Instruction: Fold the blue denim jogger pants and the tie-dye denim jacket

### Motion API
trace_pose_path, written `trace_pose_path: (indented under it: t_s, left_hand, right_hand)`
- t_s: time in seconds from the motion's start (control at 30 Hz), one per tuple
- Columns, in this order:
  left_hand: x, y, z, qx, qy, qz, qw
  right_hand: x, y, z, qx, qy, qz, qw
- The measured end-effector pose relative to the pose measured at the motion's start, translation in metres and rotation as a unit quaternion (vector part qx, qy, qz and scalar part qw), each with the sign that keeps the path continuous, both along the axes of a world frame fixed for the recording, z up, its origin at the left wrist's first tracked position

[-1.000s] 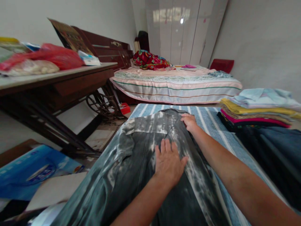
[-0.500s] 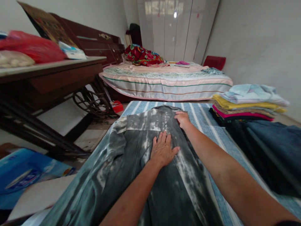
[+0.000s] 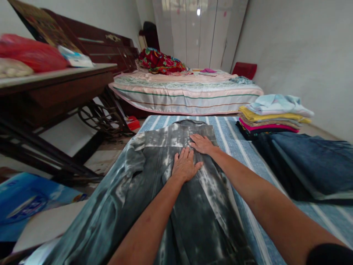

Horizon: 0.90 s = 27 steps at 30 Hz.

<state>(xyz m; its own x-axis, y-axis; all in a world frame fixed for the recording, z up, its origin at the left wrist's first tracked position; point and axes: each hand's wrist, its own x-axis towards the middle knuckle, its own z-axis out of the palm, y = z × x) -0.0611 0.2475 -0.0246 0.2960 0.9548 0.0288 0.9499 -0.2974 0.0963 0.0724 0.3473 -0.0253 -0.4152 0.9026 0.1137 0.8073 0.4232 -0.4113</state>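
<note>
A dark grey bleach-washed denim jacket point(image 3: 143, 191) lies spread out on a blue and white striped cloth point(image 3: 239, 143). My left hand point(image 3: 184, 165) rests flat on the jacket's middle, fingers stretched out and together. Just beyond it, my right hand point(image 3: 202, 144) lies flat on the jacket near the collar, fingers extended. The two hands almost touch. Neither hand holds anything.
A stack of folded clothes point(image 3: 271, 114) and dark blue jeans point(image 3: 309, 162) lie at the right. A dark wooden sewing table point(image 3: 55, 92) with red bags stands at the left. A blue box point(image 3: 24, 202) sits low left. A bed point(image 3: 187, 92) lies beyond.
My left hand has slid forward up the jacket. My right hand has moved left and back toward it, from the jacket's right edge onto its chest. The view has shifted.
</note>
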Motion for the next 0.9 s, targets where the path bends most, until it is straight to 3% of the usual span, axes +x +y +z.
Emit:
trace_pose_path:
  t_s: [0.17,0.33,0.47,0.63,0.77,0.9]
  left_hand:
    - [0.001,0.0,0.001,0.004,-0.007,0.001,1.0]
    - [0.001,0.001,0.001,0.02,-0.024,-0.01,0.999]
    - [-0.002,-0.002,0.007,0.039,-0.044,-0.01,0.998]
    - [-0.022,-0.021,0.024,0.057,-0.021,0.02,0.998]
    - [-0.041,-0.039,0.028,0.048,0.014,0.078,0.996]
    - [-0.044,-0.048,0.023,0.044,0.04,0.111,0.992]
  right_hand:
    - [0.001,0.006,-0.004,-0.005,-0.028,-0.003,1.0]
    - [0.0,-0.02,0.016,0.044,-0.017,-0.009,0.999]
    - [0.013,-0.085,0.033,0.083,-0.003,0.029,0.996]
    - [0.042,-0.203,0.042,0.097,0.077,0.14,0.982]
    - [0.046,-0.28,0.044,0.003,0.076,0.18,0.981]
    - [0.032,-0.314,0.04,-0.089,0.02,0.21,0.973]
